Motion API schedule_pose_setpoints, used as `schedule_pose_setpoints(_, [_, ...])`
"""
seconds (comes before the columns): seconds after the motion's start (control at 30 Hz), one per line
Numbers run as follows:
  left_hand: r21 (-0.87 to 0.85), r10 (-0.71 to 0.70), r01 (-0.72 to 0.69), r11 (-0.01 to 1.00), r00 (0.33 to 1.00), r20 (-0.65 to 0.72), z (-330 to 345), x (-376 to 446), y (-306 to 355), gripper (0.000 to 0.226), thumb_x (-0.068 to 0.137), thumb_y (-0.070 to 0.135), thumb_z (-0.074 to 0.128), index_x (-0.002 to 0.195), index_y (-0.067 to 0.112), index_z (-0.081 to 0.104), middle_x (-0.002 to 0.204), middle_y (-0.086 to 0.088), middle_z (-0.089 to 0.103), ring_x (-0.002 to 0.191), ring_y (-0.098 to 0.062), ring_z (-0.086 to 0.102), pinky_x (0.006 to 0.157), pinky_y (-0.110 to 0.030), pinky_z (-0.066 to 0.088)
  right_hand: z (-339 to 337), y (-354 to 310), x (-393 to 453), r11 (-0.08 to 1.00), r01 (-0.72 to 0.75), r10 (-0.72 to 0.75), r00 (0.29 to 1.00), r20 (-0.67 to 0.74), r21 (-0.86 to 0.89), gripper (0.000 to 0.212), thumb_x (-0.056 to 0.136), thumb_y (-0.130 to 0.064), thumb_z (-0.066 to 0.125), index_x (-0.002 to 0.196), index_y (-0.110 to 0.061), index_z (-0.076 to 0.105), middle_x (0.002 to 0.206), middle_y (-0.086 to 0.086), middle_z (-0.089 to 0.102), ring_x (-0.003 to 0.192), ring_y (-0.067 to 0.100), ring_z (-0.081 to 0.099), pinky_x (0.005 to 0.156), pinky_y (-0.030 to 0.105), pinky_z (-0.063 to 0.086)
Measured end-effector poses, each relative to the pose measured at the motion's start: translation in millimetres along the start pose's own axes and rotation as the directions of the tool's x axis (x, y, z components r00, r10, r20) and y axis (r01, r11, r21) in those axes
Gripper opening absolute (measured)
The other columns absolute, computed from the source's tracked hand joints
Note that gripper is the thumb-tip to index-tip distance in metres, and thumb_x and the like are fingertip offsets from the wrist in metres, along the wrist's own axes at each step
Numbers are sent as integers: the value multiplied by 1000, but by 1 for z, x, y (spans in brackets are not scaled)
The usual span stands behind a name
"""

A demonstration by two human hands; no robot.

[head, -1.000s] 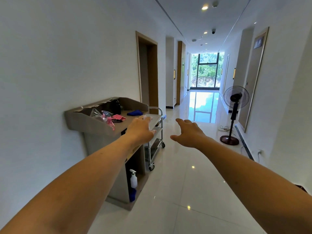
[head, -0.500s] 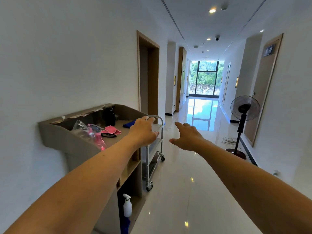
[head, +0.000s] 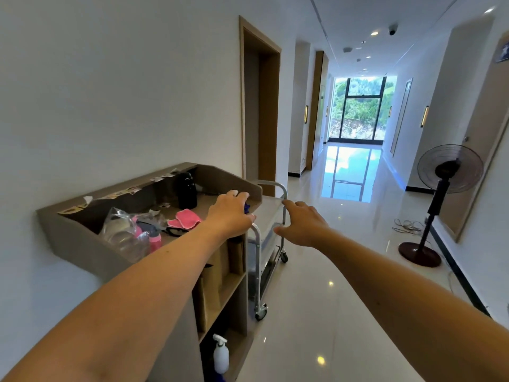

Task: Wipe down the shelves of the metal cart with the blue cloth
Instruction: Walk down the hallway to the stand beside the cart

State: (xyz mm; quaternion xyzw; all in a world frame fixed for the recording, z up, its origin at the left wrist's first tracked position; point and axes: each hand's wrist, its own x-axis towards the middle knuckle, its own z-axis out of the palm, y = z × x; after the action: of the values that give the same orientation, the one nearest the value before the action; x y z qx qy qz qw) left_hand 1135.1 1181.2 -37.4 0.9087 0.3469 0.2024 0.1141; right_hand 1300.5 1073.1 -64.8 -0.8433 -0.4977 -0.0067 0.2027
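Observation:
The blue cloth (head: 247, 207) lies at the right end of a beige wall stand (head: 82, 244); only a sliver of it shows between the thumb and fingers of my left hand (head: 230, 216). That hand hangs over the cloth with its fingers loosely bent, and I cannot tell if it touches. The metal cart (head: 268, 216), silver with tiered shelves and castors, stands just beyond the stand. My right hand (head: 301, 226) reaches toward the cart's near edge, fingers straight, holding nothing.
On the stand lie a pink cloth (head: 184, 218), a black bottle (head: 187, 190), a pink spray bottle (head: 154, 239) and a plastic bag (head: 121, 232). A white spray bottle (head: 221, 354) sits low inside. A pedestal fan (head: 440, 188) and floor cables (head: 407, 226) occupy the right side of the corridor.
I have walked closer to the stand and cart. Both outstretched hands have come nearer, and my left hand now covers the blue cloth.

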Motion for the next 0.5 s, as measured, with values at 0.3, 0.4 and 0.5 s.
schedule_pose_setpoints(0.3, [27, -71, 73, 997, 996, -46, 48, 114, -11, 69, 91, 42, 62, 151, 23, 35, 156, -5, 36, 142, -28, 32, 111, -51, 38, 27, 49, 132, 993, 118, -118, 993, -1, 2, 85, 79, -64, 65, 148, -30, 30, 146, 9, 46, 130, 34, 45, 100, 49, 44])
schedule_pose_setpoints(0.4, [37, -108, 109, 993, 993, -40, 61, 156, -8, 69, 92, 42, 61, 152, 21, 34, 156, -6, 35, 143, -28, 31, 111, -51, 37, 28, 70, 183, 989, 144, -144, 990, 8, 13, 84, 82, -62, 65, 150, -27, 30, 152, 8, 42, 134, 34, 43, 103, 52, 43])
schedule_pose_setpoints(0.5, [76, -136, 139, 987, 990, -46, 69, 199, -3, 68, 93, 42, 61, 152, 19, 34, 157, -8, 34, 144, -30, 29, 113, -51, 35, 26, 87, 233, 985, 168, -170, 985, 33, 44, 82, 83, -59, 67, 149, -25, 32, 153, 9, 41, 137, 35, 40, 106, 56, 42])
